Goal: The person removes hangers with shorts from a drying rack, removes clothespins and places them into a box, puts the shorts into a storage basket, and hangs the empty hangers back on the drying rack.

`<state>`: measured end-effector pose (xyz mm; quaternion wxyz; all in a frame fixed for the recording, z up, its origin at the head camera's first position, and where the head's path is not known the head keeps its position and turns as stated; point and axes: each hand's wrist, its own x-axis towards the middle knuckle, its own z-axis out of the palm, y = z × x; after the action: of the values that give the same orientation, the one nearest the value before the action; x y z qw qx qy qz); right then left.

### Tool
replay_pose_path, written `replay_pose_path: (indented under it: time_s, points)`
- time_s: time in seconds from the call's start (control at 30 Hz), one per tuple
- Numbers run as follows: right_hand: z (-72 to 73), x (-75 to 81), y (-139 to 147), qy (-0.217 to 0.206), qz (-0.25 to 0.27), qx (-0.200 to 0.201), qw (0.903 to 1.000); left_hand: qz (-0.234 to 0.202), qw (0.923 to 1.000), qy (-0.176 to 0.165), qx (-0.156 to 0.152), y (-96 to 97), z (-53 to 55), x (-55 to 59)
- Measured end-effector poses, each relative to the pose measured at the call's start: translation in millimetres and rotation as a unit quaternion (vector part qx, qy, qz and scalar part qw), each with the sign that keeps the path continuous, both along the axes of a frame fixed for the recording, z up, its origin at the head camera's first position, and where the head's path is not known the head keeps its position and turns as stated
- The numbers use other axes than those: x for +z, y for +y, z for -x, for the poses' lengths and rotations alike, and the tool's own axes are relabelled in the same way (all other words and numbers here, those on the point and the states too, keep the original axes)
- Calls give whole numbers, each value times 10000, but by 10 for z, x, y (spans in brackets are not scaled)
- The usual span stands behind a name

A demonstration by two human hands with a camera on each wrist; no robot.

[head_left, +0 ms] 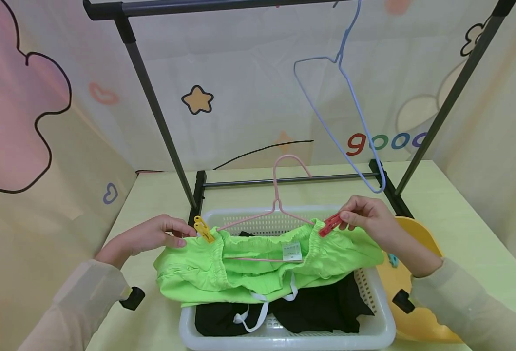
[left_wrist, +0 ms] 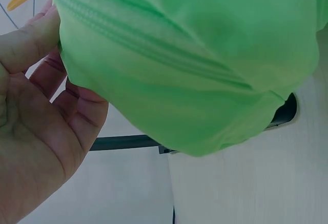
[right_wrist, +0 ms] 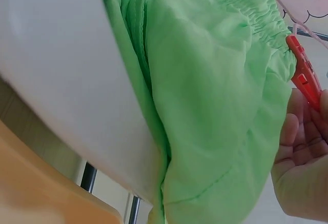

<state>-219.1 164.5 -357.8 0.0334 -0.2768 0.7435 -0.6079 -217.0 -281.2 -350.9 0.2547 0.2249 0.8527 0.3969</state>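
Observation:
Bright green shorts [head_left: 249,263] hang from a pink wire hanger [head_left: 279,195] above a white basket [head_left: 372,331]. A yellow clip [head_left: 203,229] pins the waistband's left end to the hanger, and a red clip [head_left: 330,225] sits on the right end. My left hand [head_left: 179,235] grips the shorts' left edge just beside the yellow clip; in the left wrist view the thumb and fingers [left_wrist: 77,106] hold the green fabric [left_wrist: 195,65]. My right hand [head_left: 345,219] pinches the red clip [right_wrist: 305,78] against the waistband [right_wrist: 256,14].
Black clothing [head_left: 323,307] with white drawstrings lies in the basket. A dark clothes rack [head_left: 161,122] stands behind it with a blue wire hanger [head_left: 350,92] on its top bar. A yellow tray [head_left: 415,234] sits to the right of the basket, on the pale table.

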Motion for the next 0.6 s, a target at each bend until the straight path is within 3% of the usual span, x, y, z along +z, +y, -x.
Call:
replay_pose_path:
  time_s: [0.33,0.6]
  points:
    - [6,-8,16,-5,-213,-349,9992,22,10000,-31,-53,17,18,-21]
    - [2,-17,31,-22,-57,-327,9994,65,10000,-46,-60,21,10,-15]
